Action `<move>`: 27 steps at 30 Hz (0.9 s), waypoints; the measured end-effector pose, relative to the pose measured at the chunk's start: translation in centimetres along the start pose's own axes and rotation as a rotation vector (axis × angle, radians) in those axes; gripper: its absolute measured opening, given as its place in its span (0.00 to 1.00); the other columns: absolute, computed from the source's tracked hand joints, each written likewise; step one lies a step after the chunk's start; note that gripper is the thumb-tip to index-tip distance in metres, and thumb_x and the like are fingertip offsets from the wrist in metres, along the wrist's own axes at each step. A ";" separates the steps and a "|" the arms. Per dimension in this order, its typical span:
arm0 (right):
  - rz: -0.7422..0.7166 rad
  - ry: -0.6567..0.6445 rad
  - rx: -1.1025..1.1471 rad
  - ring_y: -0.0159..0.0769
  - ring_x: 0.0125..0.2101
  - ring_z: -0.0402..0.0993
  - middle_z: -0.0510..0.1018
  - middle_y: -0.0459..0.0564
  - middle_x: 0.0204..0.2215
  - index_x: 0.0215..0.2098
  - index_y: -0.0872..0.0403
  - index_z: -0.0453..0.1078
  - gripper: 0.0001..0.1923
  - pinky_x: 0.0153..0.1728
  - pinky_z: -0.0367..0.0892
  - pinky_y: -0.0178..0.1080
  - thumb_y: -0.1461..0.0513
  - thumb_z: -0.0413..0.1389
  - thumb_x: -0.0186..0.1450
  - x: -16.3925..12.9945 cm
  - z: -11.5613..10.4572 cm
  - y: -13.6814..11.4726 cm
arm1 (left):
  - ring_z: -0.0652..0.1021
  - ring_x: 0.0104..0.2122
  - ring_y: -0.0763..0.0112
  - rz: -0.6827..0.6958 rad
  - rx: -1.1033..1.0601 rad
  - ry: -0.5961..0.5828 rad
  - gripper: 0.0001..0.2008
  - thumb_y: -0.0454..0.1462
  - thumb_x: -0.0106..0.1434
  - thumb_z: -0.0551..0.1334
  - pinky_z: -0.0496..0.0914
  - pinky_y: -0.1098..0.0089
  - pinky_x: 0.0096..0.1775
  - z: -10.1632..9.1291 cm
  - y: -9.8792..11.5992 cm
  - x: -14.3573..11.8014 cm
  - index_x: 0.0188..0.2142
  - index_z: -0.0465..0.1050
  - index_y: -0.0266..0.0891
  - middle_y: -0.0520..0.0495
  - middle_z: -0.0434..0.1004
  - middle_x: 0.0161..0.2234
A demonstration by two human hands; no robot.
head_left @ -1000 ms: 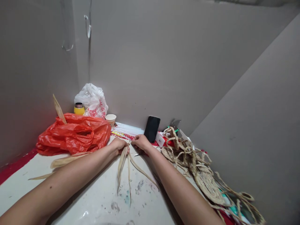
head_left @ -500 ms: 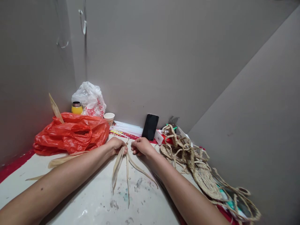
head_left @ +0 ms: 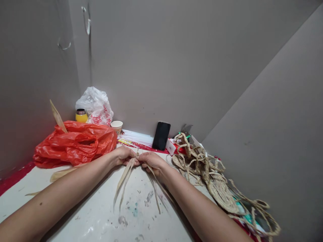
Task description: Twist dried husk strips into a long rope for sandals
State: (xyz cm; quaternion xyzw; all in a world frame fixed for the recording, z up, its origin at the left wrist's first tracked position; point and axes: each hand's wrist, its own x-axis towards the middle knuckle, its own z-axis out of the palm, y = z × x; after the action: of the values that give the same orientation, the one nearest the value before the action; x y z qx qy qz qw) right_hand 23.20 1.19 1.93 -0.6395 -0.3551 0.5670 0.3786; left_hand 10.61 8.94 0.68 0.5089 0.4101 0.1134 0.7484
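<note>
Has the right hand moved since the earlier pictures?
Yes; judged against the phone, the right hand has shifted slightly down the view, away from it.

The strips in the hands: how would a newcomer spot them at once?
Start with the white tabletop, then find where the left hand and right hand meet. The pale strips spread out from there. They are flat, unlike the braided cords heaped at right, and held, unlike the upright strip by the red bag.

Both forearms [head_left: 186, 191] are bare; a mole [head_left: 40, 203] dots the left.
</note>
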 end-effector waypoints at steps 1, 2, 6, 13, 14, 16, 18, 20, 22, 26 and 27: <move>0.008 -0.003 -0.005 0.19 0.08 0.52 0.71 0.44 0.13 0.19 0.59 0.66 0.11 0.09 0.43 0.26 0.69 0.52 0.60 -0.1 -0.1 -0.1 | 0.76 0.20 0.71 0.013 0.019 0.006 0.03 0.26 0.53 0.59 0.72 0.74 0.24 0.0 0.1 0.0 0.25 0.70 0.31 0.43 0.76 0.20; 0.016 -0.003 -0.011 0.19 0.08 0.51 0.70 0.43 0.12 0.19 0.59 0.65 0.12 0.09 0.42 0.27 0.69 0.51 0.60 -0.1 -0.2 -0.2 | 0.75 0.18 0.72 0.029 0.040 0.017 0.03 0.26 0.52 0.59 0.71 0.74 0.22 0.0 0.1 0.1 0.24 0.70 0.31 0.45 0.76 0.19; 0.040 0.007 -0.044 0.20 0.07 0.45 0.58 0.37 0.06 0.15 0.56 0.59 0.16 0.09 0.38 0.27 0.67 0.51 0.60 0.0 -0.6 -0.2 | 0.71 0.14 0.75 0.087 0.131 0.070 0.04 0.26 0.50 0.60 0.67 0.76 0.19 -0.1 0.2 0.5 0.21 0.70 0.32 0.49 0.72 0.14; 0.054 0.092 -0.092 0.19 0.08 0.43 0.55 0.35 0.08 0.20 0.57 0.64 0.14 0.09 0.38 0.27 0.59 0.54 0.61 -0.1 -0.6 -0.4 | 0.72 0.17 0.74 0.113 0.248 0.066 0.04 0.27 0.48 0.62 0.68 0.75 0.22 -0.1 0.3 0.6 0.20 0.72 0.34 0.51 0.72 0.15; 0.056 0.110 -0.101 0.19 0.07 0.43 0.55 0.35 0.08 0.20 0.57 0.65 0.16 0.09 0.39 0.27 0.56 0.54 0.61 -0.1 -0.5 -0.4 | 0.72 0.16 0.74 0.125 0.259 0.065 0.05 0.26 0.47 0.62 0.68 0.75 0.22 -0.1 0.3 0.6 0.20 0.72 0.34 0.51 0.72 0.15; 0.056 0.137 -0.110 0.19 0.07 0.44 0.55 0.35 0.08 0.20 0.58 0.66 0.19 0.09 0.40 0.27 0.53 0.54 0.62 0.0 -0.4 -0.4 | 0.71 0.16 0.75 0.149 0.278 0.063 0.05 0.26 0.47 0.62 0.67 0.76 0.21 -0.1 0.3 0.5 0.19 0.71 0.35 0.52 0.71 0.15; 0.053 0.149 -0.106 0.19 0.07 0.44 0.56 0.36 0.08 0.20 0.58 0.66 0.20 0.09 0.40 0.27 0.53 0.51 0.64 0.2 -0.3 -0.3 | 0.70 0.15 0.76 0.162 0.293 0.060 0.05 0.26 0.47 0.62 0.66 0.76 0.20 0.0 0.3 0.4 0.20 0.72 0.34 0.52 0.71 0.15; 0.054 0.151 -0.091 0.19 0.07 0.45 0.56 0.36 0.08 0.20 0.58 0.65 0.21 0.09 0.40 0.26 0.54 0.47 0.66 0.4 -0.3 -0.2 | 0.70 0.15 0.76 0.169 0.303 0.058 0.04 0.26 0.47 0.62 0.66 0.76 0.21 0.0 0.3 0.2 0.21 0.73 0.34 0.52 0.71 0.14; 0.060 0.143 -0.077 0.20 0.06 0.46 0.57 0.37 0.09 0.21 0.57 0.65 0.23 0.08 0.41 0.27 0.54 0.43 0.68 0.7 -0.4 -0.1 | 0.70 0.16 0.76 0.172 0.307 0.055 0.04 0.26 0.47 0.62 0.66 0.77 0.21 0.1 0.2 0.0 0.22 0.73 0.33 0.52 0.70 0.14; 0.054 0.138 -0.073 0.21 0.07 0.51 0.61 0.39 0.09 0.21 0.57 0.65 0.20 0.08 0.46 0.27 0.55 0.46 0.66 1.0 -0.5 0.3 | 0.71 0.16 0.77 0.171 0.297 0.041 0.03 0.27 0.49 0.63 0.67 0.77 0.22 0.2 0.1 -0.1 0.22 0.72 0.34 0.52 0.71 0.14; 0.045 0.139 -0.075 0.22 0.07 0.52 0.61 0.39 0.09 0.20 0.57 0.65 0.18 0.09 0.47 0.27 0.57 0.49 0.65 1.0 -0.5 0.3 | 0.71 0.16 0.76 0.169 0.290 0.042 0.03 0.27 0.49 0.63 0.67 0.77 0.22 0.3 0.1 -0.1 0.22 0.72 0.34 0.52 0.70 0.14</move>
State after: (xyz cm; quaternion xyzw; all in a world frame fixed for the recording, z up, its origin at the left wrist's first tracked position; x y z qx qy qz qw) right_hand 23.86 1.91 1.20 -0.6990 -0.3346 0.5158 0.3653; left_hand 10.80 8.75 0.83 0.6418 0.3935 0.1260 0.6460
